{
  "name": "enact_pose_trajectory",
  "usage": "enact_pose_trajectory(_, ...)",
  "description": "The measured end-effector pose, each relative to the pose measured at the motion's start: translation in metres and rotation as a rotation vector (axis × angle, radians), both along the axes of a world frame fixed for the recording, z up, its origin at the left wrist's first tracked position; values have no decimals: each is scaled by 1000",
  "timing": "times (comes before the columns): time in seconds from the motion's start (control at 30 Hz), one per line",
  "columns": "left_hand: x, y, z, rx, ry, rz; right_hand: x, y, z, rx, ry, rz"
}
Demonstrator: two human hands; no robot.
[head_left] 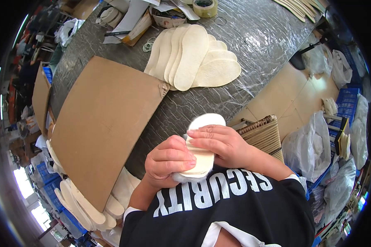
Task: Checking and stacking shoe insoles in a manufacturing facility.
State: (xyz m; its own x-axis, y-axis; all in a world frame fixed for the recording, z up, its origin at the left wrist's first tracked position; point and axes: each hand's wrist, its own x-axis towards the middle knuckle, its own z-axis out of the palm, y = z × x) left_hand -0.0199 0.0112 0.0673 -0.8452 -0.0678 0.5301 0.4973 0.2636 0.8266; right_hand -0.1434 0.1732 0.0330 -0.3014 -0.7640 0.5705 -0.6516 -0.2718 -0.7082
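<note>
Close to my chest, a small stack of cream insoles [203,161] with fuzzy white edges is between my two hands. My left hand [169,158] grips the near end, its thumb pressed on top. Across the upper part lies my right hand [214,142], fingers stretched over the insole surface and its thumb side hidden. Beyond them on the table, several cream insoles [191,53] lie fanned out in two overlapping groups.
A large brown cardboard sheet [107,127] covers the table's left side, with more insoles [84,201] beneath its near edge. Tape [205,7] and a box of small items [168,18] stand at the back. A woven chair [261,138] is at right, near plastic bags [309,148].
</note>
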Motion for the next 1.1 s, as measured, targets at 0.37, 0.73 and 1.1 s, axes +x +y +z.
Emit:
enact_pose_trajectory(0.37, 65, -32, -93, 31, -559, 685, 34, -20, -88, 620, 628, -25)
enact_pose_trajectory(0.73, 38, 25, -168, -902, -685, 333, 0, -20, -131, 870, 442, -90)
enact_pose_trajectory(1.1, 46, 19, -170, -915, -908, 452, -20, -4, -122, 1018, 475, -229)
